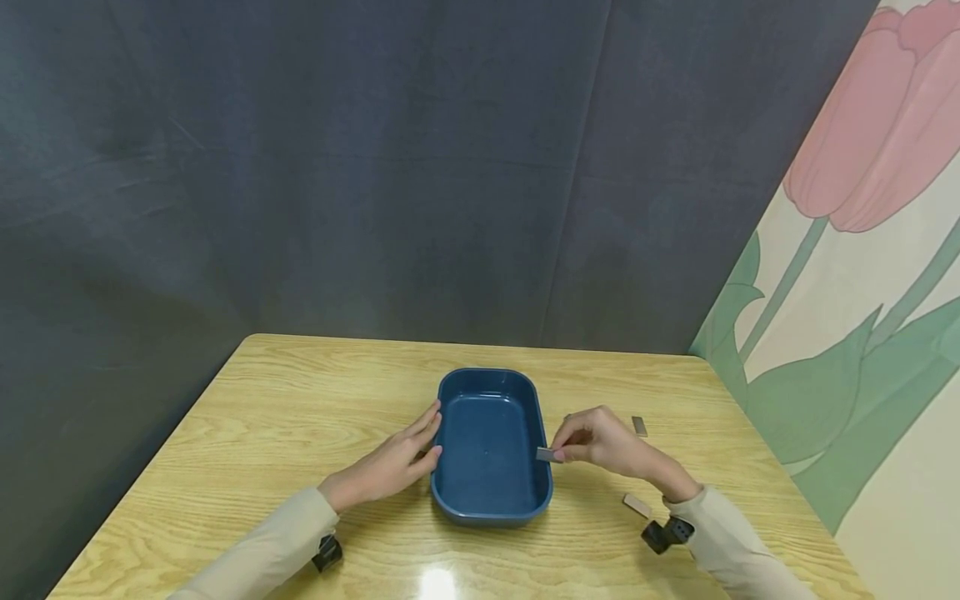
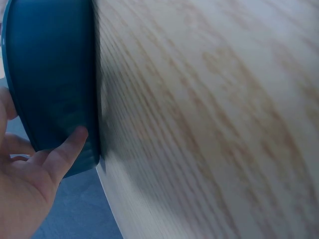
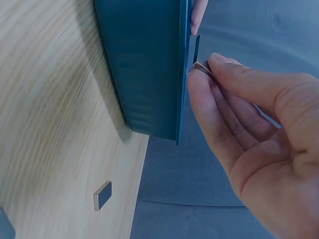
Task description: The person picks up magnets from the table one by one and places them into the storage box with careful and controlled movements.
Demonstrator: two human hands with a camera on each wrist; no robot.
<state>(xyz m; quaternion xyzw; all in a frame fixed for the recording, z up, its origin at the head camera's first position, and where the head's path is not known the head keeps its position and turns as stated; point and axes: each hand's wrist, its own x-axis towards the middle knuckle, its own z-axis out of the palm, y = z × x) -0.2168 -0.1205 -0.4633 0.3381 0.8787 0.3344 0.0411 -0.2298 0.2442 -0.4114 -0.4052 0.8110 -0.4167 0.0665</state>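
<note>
A deep blue rectangular plastic bin [image 1: 486, 454] with rounded corners stands on the table, nothing inside it. My left hand [image 1: 393, 462] rests against the bin's left side, fingers extended; in the left wrist view its fingers [image 2: 67, 149] touch the outer wall and rim. With thumb and fingertips, my right hand [image 1: 603, 442] pinches a small flat rectangular tile [image 1: 545, 454] with a dark face, held over the bin's right rim. Two similar tiles lie on the table to the right: one farther back [image 1: 639, 426], another nearer the front [image 1: 637, 504], below the right wrist.
The light wood-grain table [image 1: 300, 392] has a dark grey curtain [image 1: 420, 183] behind it. A wall painted with pink tulips [image 1: 847, 192] borders it on the right. Black wrist cameras [image 1: 667, 533] hang under both sleeves near the tabletop.
</note>
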